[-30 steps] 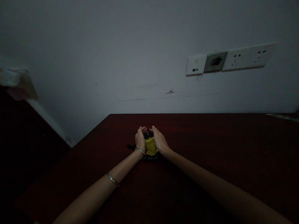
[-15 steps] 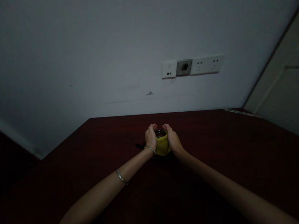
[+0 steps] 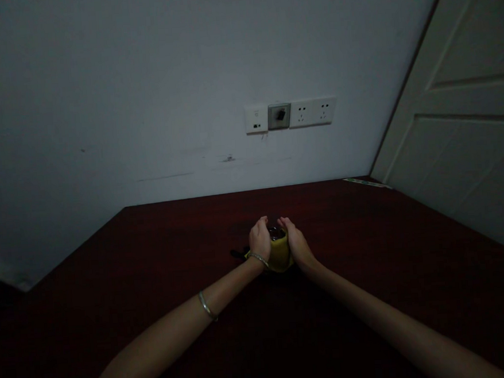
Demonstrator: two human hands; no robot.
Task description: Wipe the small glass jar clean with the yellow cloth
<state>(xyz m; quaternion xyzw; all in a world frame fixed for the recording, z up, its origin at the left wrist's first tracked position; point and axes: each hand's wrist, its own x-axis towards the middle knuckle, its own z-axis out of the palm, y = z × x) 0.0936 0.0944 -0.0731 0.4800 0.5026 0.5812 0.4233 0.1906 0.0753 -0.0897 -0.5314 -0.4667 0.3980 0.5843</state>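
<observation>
A piece of yellow cloth [image 3: 279, 256] is wrapped around a dark, shiny container [image 3: 276, 233] that looks like glass. Its top shows above the cloth, but its exact kind is too dim to make out. My left hand [image 3: 259, 241] presses against the left side, fingers pointing away from me. On the opposite side my right hand [image 3: 299, 246] cups the cloth with its palm turned inward. Both hands hold the bundle between them on the dark red table [image 3: 186, 234]. A black strap-like piece [image 3: 238, 253] sticks out left of the left hand.
Behind the table rises a pale wall [image 3: 163, 91] with a row of switches and sockets [image 3: 301, 114]. A white panelled door [image 3: 459, 128] stands at the right. A thin flat strip [image 3: 366, 183] lies at the table's far right edge.
My view has turned somewhat to the right, so the sockets sit further left and more of the door shows. Both hands stay around the bundle, and a bit more yellow cloth shows beside the left wrist.
</observation>
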